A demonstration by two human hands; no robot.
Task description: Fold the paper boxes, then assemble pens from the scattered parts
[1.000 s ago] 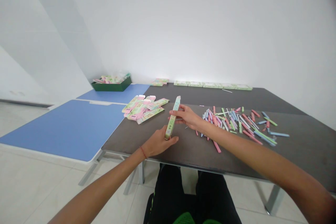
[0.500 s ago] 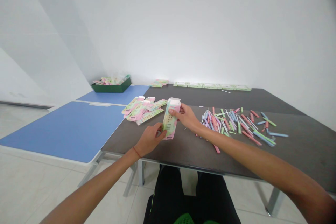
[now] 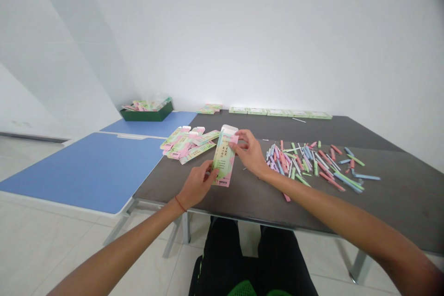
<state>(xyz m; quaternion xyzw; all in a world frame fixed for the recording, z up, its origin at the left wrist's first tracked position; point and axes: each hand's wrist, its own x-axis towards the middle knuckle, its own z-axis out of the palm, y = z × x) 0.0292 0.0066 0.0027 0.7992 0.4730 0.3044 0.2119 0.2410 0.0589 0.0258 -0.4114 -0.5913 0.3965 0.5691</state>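
The left hand [image 3: 196, 184] is closed on the left long side of a flat paper box [image 3: 223, 159], pinching it. A red string [image 3: 179, 204] is tied around that wrist. The right hand [image 3: 251, 153] is bent, and its fingertips [image 3: 231, 146] grip the box near its top right corner. With a hand on each side, the box can stay steady and not twist or slip.

The box is pale green and pink with small print on it. It sits between the two hands, near the middle of the picture, over a dark gray table [image 3: 398, 208]. I cannot tell if its low end is touching the table.

Just left of the box, more flat boxes lie in a messy pile [image 3: 187, 143], some on top of others. To the right of the right hand, lots of pink, blue, green and white sticks of chalk [image 3: 312, 164] lie loose and every which way.

Far back, a neat row of flat boxes [image 3: 280, 113] lies along the wall edge of the table. At the upper left, a green tray [image 3: 146, 114] full of boxes sits on a blue table [image 3: 86, 171].
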